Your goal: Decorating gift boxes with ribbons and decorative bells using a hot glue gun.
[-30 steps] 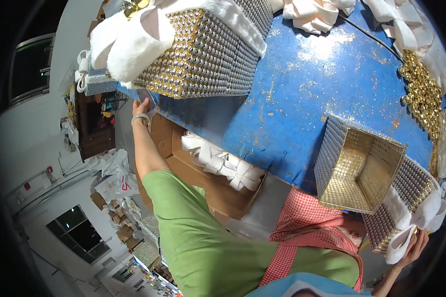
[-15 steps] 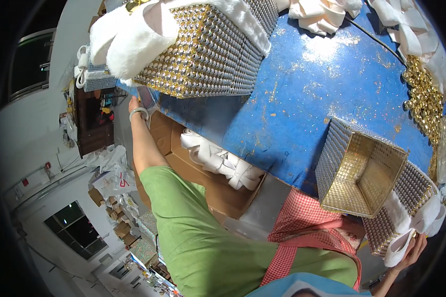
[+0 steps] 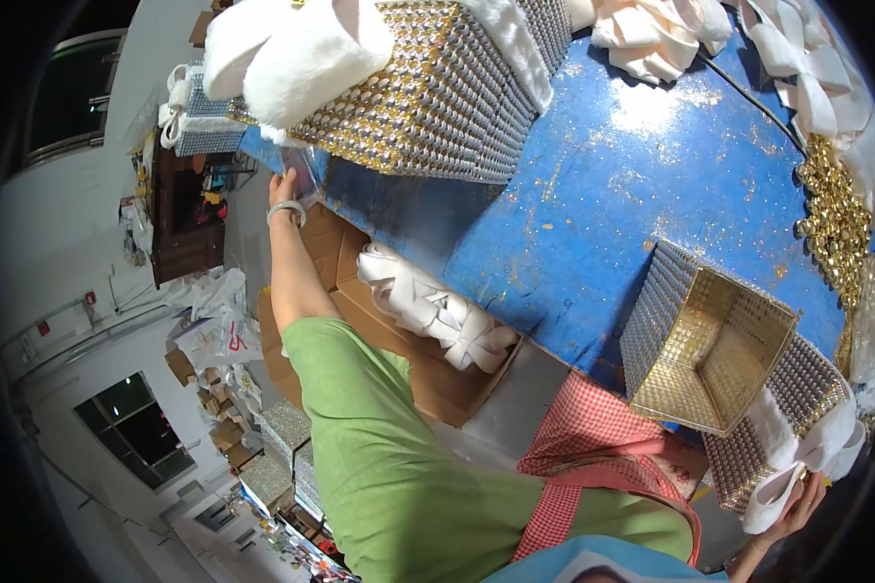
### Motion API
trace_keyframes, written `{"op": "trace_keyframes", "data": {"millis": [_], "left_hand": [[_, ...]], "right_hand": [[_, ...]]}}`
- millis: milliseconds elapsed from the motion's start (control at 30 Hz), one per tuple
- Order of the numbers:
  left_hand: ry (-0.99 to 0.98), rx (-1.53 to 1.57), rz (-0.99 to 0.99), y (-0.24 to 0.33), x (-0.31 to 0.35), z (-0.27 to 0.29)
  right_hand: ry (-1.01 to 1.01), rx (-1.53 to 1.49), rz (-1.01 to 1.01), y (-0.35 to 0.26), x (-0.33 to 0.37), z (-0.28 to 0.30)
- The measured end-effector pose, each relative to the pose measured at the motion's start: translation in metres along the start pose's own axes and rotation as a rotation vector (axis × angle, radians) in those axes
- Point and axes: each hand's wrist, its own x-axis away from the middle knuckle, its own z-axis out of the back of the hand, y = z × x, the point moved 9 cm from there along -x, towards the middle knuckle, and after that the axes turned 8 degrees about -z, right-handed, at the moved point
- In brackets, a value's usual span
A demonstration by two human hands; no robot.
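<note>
At the far left corner of the table, my left hand [image 3: 284, 187] touches the edge beside a clear plastic piece [image 3: 301, 167]; its fingers are too small and foreshortened to read. My right hand [image 3: 799, 503], low on the right, is closed around the end of a studded box [image 3: 744, 462] with a white fluffy band and bow [image 3: 783, 486]. Just left of that box, an open studded box [image 3: 715, 340] with a gold inside lies tipped at the table edge. A large studded box [image 3: 428, 97] with a white fluffy bow [image 3: 311, 68] stands at the upper left.
Blue glitter-strewn table [image 3: 544, 233] spreads before me. Gold beads [image 3: 834, 228] are heaped at its right. Cream ribbon bows [image 3: 651, 34] and a dark cable [image 3: 749, 92] lie at the back. Below the table edge, an open carton [image 3: 428, 384] holds white bows [image 3: 437, 311].
The view has shifted slightly, so the large box and my left arm appear further right and higher. My right hand and its box have moved slightly down and to the left.
</note>
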Motion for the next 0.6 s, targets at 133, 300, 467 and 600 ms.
{"op": "trace_keyframes", "data": {"millis": [133,300,467,600], "left_hand": [[-0.064,-0.033,0.039,0.005,0.014,-0.007],[-0.047,0.037,0.025,0.002,0.013,-0.009],[0.025,0.073,-0.082,0.004,0.004,-0.004],[-0.048,0.073,-0.016,-0.005,-0.002,-0.010]], "right_hand": [[-0.012,0.007,0.027,-0.002,-0.002,-0.001],[-0.011,-0.013,0.027,-0.004,-0.002,0.000],[-0.013,-0.006,0.029,-0.005,-0.003,0.000],[-0.010,-0.025,0.030,-0.002,-0.002,0.000]]}}
